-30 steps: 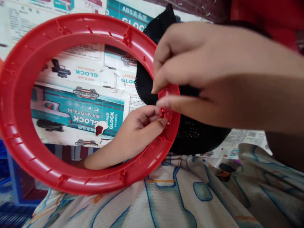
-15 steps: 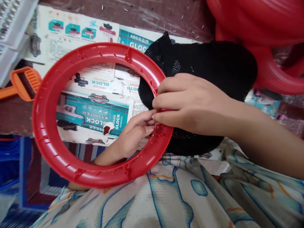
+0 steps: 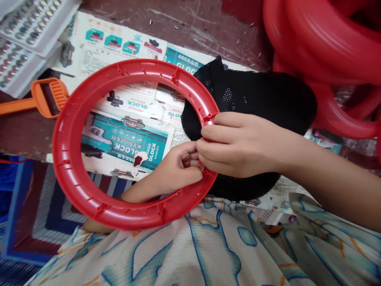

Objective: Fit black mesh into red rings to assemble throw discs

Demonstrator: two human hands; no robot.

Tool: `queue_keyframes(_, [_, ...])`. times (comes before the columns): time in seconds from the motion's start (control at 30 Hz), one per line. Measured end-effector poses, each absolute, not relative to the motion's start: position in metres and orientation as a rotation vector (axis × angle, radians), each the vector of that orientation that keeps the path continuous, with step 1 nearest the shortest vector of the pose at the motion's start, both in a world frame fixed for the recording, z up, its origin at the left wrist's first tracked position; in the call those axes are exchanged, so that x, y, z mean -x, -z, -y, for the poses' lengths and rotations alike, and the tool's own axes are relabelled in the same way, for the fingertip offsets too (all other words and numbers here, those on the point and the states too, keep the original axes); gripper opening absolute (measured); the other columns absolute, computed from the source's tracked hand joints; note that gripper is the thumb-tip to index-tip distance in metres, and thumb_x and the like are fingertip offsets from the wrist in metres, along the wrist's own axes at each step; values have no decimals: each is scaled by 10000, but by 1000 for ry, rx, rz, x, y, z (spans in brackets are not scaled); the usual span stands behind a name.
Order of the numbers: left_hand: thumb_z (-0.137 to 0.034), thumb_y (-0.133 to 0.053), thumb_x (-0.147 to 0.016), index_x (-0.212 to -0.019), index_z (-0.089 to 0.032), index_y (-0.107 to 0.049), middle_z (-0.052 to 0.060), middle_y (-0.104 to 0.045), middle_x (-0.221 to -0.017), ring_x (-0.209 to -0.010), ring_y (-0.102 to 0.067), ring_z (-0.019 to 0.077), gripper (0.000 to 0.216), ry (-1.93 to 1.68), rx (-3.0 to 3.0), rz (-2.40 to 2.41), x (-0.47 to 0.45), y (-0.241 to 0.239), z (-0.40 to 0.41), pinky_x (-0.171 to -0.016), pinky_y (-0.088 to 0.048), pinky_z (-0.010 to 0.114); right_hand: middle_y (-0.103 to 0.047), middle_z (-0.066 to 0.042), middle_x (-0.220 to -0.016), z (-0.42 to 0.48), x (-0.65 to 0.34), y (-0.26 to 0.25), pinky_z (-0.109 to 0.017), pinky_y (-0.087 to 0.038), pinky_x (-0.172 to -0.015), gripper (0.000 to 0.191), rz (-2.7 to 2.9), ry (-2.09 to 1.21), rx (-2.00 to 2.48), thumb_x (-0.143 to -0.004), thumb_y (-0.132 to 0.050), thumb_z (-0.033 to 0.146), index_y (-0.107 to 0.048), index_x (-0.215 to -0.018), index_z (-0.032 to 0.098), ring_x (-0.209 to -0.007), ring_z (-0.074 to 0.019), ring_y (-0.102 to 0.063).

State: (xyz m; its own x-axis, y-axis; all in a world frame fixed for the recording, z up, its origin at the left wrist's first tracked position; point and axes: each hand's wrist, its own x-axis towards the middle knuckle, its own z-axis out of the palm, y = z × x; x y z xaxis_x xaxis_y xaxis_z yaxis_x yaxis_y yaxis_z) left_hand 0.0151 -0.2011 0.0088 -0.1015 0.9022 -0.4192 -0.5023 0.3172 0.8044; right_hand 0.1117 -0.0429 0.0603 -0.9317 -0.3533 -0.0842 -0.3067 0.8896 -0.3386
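Observation:
A large red plastic ring (image 3: 68, 159), hollow side up with small ribs and posts inside, is held above the work surface and my lap. My left hand (image 3: 178, 167) reaches up through the ring's opening, its fingers curled against the inner edge on the right side. From the right, my right hand (image 3: 241, 145) grips the same part of the rim, with its fingertips close to the left hand's. Whether a small piece is between the fingertips is hidden. Partly beneath the ring and right hand lies a black cloth with mesh patches (image 3: 268, 93).
Printed cardboard (image 3: 133, 139) covers the table. On the left are an orange plastic tool (image 3: 47, 97) and white trays (image 3: 44, 28) of small shiny round pieces. More red rings (image 3: 321, 47) are piled at upper right. A blue crate (image 3: 18, 214) stands below left.
The view has shifted, so the table things appear farther right and lower. Both hands stay at the ring's right side; the left fingers have curled in more and the left thumb presses nearer the rim.

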Motion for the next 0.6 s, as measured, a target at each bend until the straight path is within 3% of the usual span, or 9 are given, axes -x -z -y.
queue_keyframes(0.13, [-58,-597,-564,-715,-152,-592,-40,-582,-627,-574,-557,84,177,-1220,-443,-1136,-12,-9,201,-500,-446,153,-506,16,-744,42,-107,-65,-382,-482,-847,419,-2876,546,558,-1041,-357,241,-591,-694,215,-786,-128,-509])
queue_keyframes(0.3, [-71,-654,-552,-641,-171,-550,-52,-514,-574,-516,-445,66,170,-1248,-394,-1188,-13,-11,202,-507,-461,177,-490,8,-743,44,-100,-82,-400,-485,-875,444,-2810,554,475,-1033,-325,238,-563,-659,218,-813,-135,-526])
queue_keyframes(0.5, [-16,-660,-562,-683,-165,-594,-62,-560,-581,-471,-426,41,203,-1343,-326,-1055,-16,-13,200,-523,-480,156,-503,-12,-697,47,-111,-84,-342,-446,-703,450,-2957,308,540,-1001,-286,144,-575,-663,211,-705,-144,-476])
queue_keyframes(0.6, [-17,-688,-601,-782,-153,-644,-48,-624,-624,-524,-541,62,230,-1305,-275,-965,-16,-10,200,-585,-515,162,-571,-23,-723,47,-121,-76,-331,-423,-667,411,-3023,290,503,-1006,-322,176,-637,-745,202,-686,-151,-471])
